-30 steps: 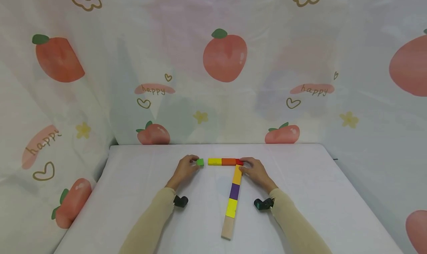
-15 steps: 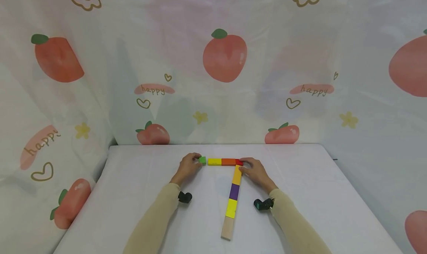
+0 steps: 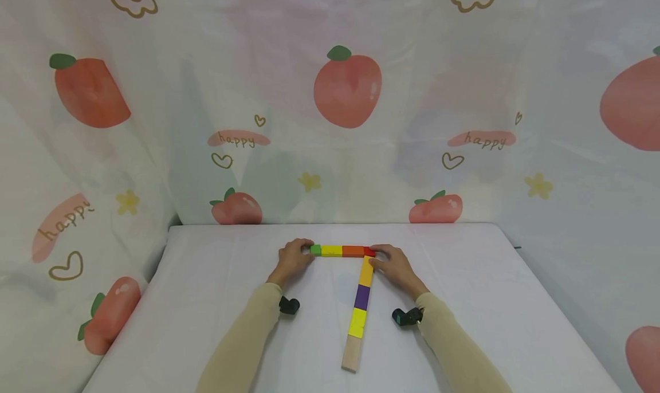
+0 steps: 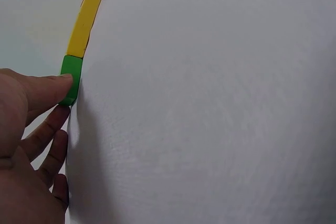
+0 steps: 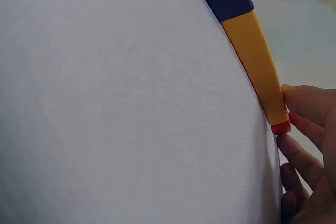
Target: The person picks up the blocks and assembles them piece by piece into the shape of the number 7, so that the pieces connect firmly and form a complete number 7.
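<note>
At the left end of a row of blocks, my left hand [image 3: 291, 261] pinches a small green block [image 4: 71, 65] between thumb and fingers. The green block's right end meets a yellow block [image 3: 332, 251]. Beyond that come an orange block [image 3: 353, 251] and a red block [image 3: 368, 251]. My right hand [image 3: 399, 268] holds the row's right corner, with fingers around the red block and the thumb at the side of an amber block [image 5: 254, 59]. From that corner a second line runs toward me: amber, then a purple block [image 3: 362, 297], a yellow block [image 3: 357, 323] and a plain wooden block [image 3: 352, 354].
The blocks lie on a white-covered table [image 3: 206, 324], near its back edge. A patterned curtain [image 3: 289, 95] with fruit prints hangs behind it and along the sides. Black wrist cameras sit on both wrists.
My left hand has moved right with the green block, closing the gap to the yellow block, and the green block now lines up with the row. The right hand has stayed in place.
</note>
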### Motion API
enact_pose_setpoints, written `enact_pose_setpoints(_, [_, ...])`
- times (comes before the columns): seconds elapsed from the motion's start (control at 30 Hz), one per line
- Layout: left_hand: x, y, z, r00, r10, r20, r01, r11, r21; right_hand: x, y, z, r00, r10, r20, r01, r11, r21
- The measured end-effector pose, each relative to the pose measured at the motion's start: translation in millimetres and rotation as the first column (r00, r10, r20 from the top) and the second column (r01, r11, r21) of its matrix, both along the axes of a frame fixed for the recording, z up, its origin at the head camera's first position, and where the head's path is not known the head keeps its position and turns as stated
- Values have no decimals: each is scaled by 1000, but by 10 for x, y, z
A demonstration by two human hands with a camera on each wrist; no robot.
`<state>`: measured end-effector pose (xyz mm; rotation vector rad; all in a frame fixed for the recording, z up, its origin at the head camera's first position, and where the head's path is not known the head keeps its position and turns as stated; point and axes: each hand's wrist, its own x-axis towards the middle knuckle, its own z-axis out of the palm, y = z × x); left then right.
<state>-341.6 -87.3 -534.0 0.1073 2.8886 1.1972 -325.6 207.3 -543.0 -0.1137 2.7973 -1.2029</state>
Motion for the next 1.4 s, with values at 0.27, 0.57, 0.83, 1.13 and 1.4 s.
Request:
enact_pose_setpoints(0.27, [11,4,-5,999,-9,-36,8,1000,-23,-17,8,-11,1000,2,-18,-2,1000,7])
enact_pose_setpoints(0.57, [0,16,-46,999,-9,-49,8,1000,-7,-4,37,21,1000,10,-3,-10,1000,0])
enact_pose_setpoints(0.83, [-9,25,-47,998,-12,-62,11,1000,-21,-22,44,7,1000,18,-15,-18,1000,-8])
enact_pose_setpoints(1.13, [-1,9,-48,999,7,-34,-8,1000,-2,-33,38,3,1000,16,21,-16,1000,-26])
enact_pose_setpoints(1.4, [37,-66,-51,1000,20,10,-21,993,118,-41,65,3,999,6,44,-4,999,-44])
